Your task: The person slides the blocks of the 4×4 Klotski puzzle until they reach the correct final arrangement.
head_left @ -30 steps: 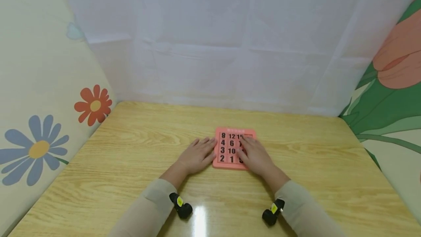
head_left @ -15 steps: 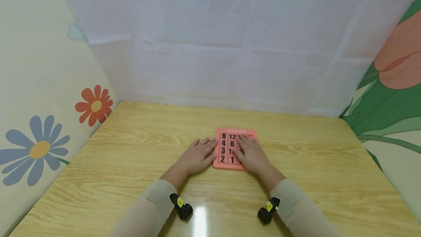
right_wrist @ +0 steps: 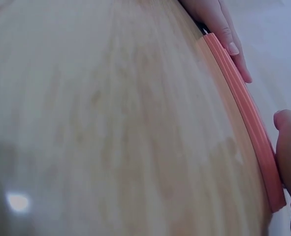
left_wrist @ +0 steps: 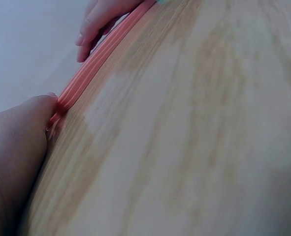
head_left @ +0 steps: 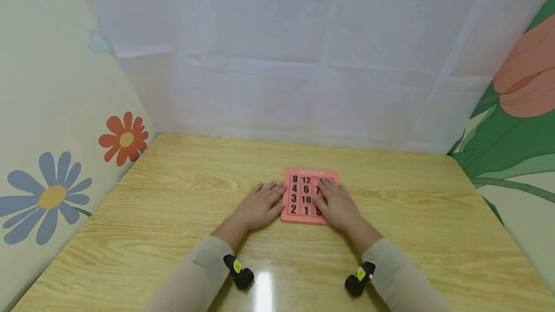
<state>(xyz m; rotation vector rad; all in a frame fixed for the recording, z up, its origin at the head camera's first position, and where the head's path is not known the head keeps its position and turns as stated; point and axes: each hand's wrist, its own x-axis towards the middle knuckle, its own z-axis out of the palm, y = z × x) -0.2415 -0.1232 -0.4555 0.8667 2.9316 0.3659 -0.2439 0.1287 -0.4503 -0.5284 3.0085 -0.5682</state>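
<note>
On the wood-grain counter (head_left: 173, 187), before a white sheet (head_left: 260, 85), I see a pink number board (head_left: 300, 195). Fingers extended, the left hand (head_left: 259, 206) touches its left edge; the right hand (head_left: 340, 207) hides much of its right side from me.

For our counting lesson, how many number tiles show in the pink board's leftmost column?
4 in the head view, top to bottom: tile 8, tile 4, tile 3, tile 2.
</note>
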